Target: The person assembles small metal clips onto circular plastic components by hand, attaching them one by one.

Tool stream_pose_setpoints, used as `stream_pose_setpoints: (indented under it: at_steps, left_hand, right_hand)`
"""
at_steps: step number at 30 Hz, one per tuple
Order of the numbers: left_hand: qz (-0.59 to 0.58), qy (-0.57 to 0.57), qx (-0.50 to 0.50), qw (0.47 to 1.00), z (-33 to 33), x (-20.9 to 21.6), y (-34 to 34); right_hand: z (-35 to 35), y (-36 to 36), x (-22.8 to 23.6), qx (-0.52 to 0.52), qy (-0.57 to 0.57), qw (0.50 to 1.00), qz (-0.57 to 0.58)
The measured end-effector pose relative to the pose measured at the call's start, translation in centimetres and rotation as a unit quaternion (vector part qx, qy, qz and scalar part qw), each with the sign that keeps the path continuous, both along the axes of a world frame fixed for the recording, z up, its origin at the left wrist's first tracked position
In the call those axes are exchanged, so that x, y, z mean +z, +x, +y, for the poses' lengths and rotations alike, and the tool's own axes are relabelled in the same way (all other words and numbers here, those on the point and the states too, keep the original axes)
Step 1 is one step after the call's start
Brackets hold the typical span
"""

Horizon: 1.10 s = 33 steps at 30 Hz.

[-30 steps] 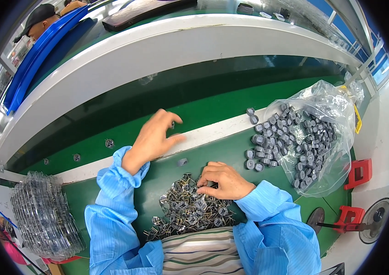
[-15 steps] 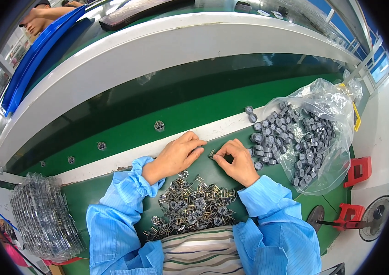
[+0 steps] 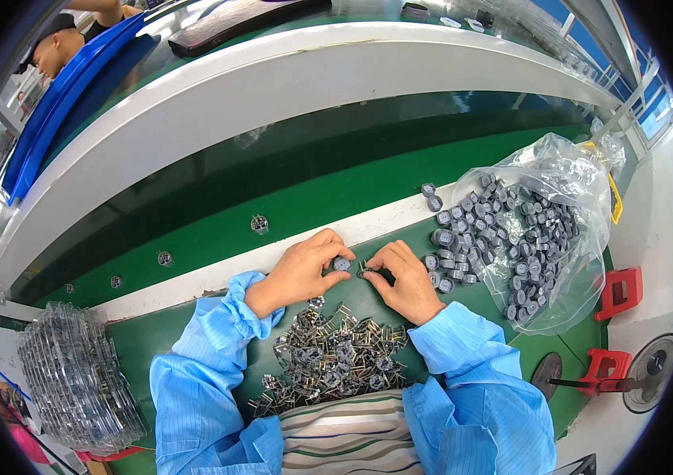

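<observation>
At frame centre on the green desk [image 3: 194, 332], a small round grey capped part [image 3: 342, 264] is pinched in the left hand [image 3: 298, 273] and a thin-legged metal pin piece [image 3: 366, 270] in the right hand [image 3: 401, 279]; both are judged light, stiff and bendable at the legs, best held by the bodies.

Green surface [image 3: 447, 380] fronts a dark green conveyor belt [image 3: 312, 198] with white rails [image 3: 273, 87]; blue panels [image 3: 59, 103] upper left, daylit windows [image 3: 637, 87] right.
</observation>
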<state>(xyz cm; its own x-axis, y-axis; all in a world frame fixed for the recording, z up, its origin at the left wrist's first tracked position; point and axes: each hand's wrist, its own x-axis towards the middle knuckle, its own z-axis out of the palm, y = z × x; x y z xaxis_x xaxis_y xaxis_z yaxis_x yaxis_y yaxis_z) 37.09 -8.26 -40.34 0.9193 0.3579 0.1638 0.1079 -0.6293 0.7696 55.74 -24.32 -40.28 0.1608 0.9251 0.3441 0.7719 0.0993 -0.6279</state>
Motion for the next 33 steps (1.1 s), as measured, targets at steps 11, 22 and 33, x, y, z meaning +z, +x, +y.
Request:
stream_pose_setpoints:
  at_steps: [11, 22, 33]
  left_hand:
    - [-0.003, 0.015, 0.068, 0.998, -0.8, -0.1, 0.4]
    - [-0.056, 0.071, 0.059, 0.994, -1.3, 0.3, 0.5]
    - [-0.034, 0.092, 0.026, 0.995, -1.4, 0.1, 0.3]
  right_hand:
    - [0.2, -0.2, 0.3, 0.028, 0.084, 0.994, -0.063]
    - [0.3, 0.4, -0.3, 0.034, 0.035, 0.996, -0.07]
    - [0.7, 0.8, -0.3, 0.027, 0.028, 0.999, 0.021]
